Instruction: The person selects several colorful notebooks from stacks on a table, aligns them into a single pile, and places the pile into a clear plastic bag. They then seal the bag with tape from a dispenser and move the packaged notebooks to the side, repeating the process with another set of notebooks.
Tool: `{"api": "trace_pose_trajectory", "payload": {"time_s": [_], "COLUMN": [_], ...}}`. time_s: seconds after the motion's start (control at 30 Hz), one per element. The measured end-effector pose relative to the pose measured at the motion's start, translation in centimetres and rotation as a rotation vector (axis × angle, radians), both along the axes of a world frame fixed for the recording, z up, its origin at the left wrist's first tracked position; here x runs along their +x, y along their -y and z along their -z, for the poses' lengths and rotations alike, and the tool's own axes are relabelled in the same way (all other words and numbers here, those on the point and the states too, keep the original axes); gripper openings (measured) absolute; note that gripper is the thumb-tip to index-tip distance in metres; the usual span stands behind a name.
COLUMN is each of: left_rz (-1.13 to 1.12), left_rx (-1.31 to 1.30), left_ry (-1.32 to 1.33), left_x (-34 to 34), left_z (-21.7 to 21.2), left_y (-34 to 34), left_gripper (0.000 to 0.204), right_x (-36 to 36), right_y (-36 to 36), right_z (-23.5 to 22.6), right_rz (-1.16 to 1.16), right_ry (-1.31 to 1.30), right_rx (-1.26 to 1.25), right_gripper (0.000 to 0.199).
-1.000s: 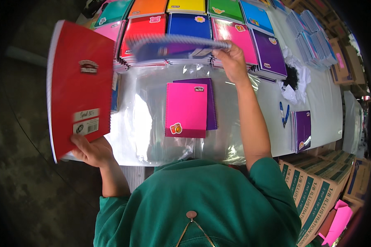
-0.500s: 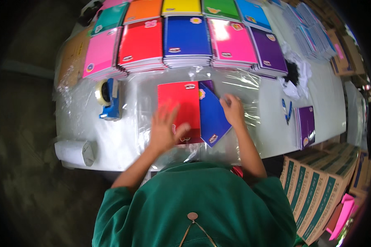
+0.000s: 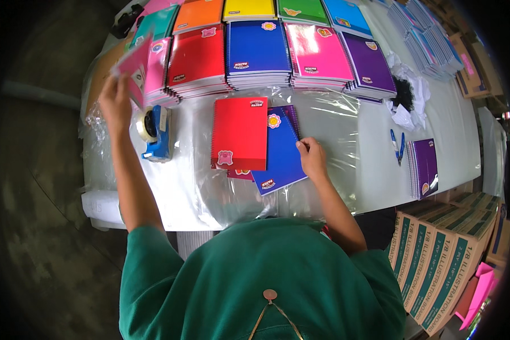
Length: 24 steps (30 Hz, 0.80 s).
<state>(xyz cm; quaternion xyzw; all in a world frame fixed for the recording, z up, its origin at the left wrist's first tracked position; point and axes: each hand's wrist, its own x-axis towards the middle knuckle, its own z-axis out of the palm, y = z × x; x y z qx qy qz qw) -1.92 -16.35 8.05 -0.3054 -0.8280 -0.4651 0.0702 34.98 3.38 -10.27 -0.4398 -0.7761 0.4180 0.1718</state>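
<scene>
My left hand (image 3: 114,105) grips a pink spiral notebook (image 3: 136,71) by its edge, lifted and tilted over the pink stack (image 3: 156,62) at the far left; the notebook is blurred by motion. Before me on clear plastic lie overlapping notebooks: a red one (image 3: 239,131) on top, a blue one (image 3: 281,148) slanted under it, and a purple one (image 3: 289,115) mostly covered. Another cover edge (image 3: 241,174) peeks out below the red one. At the blue notebook's right edge, my right hand (image 3: 313,158) pinches it between thumb and fingers.
Stacks of coloured notebooks, among them a blue stack (image 3: 258,48), line the far side. A blue tape dispenser (image 3: 161,136) stands left. Cutters (image 3: 398,146) and purple notebooks (image 3: 424,168) lie right. Cartons (image 3: 436,255) stand beside the table. Clear plastic sheeting (image 3: 337,127) covers the middle.
My left hand has moved from the red notebook to the far left and picked up a pink notebook. The red and blue notebooks have shifted; my right hand has come lower, onto the blue one's edge.
</scene>
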Motion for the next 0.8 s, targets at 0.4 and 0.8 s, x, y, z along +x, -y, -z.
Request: {"api": "trace_pose_trajectory", "payload": {"time_s": [0.4,0.8], "left_rz": [0.918,-0.17], "left_rx": [-0.567,-0.666], "left_ry": [-0.633,-0.211], "left_x": [10.8,-27.7], "left_z": [12.6,8.0], "left_y": [-4.3,-17.5], "left_gripper": [0.052,0.068], "right_x": [-2.5,-34.4], "right_y": [-9.3,-23.8], "right_z": [-5.7,-11.6], "right_rz": [0.083,-0.057], "right_ry": [-0.383,0.184], "right_rx": [-0.102,0.289], "right_gripper": [0.026,0.063]}}
